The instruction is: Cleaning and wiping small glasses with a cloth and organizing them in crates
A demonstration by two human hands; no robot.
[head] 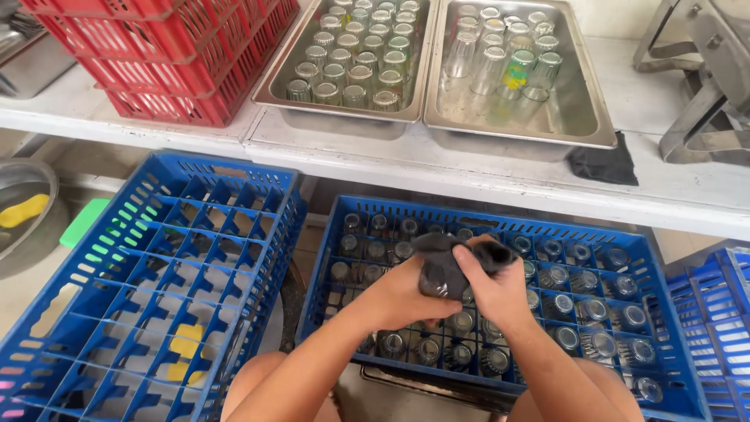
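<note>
My left hand [402, 295] and my right hand [494, 287] meet over a blue compartment crate [500, 223] filled with several upturned glasses. Both hands grip a dark grey cloth [441, 262] that is wrapped around something, probably a glass, though the cloth hides it. My right fingers press into the top of the cloth while my left hand cups it from below.
An empty blue compartment crate [156, 273] sits to the left. On the white shelf [437, 168] stand two steel trays [348, 109] [578, 129] holding glasses, red crates [180, 62], and a dark rag [603, 162]. A metal bowl [23, 203] lies far left; another blue crate [719, 312] is at right.
</note>
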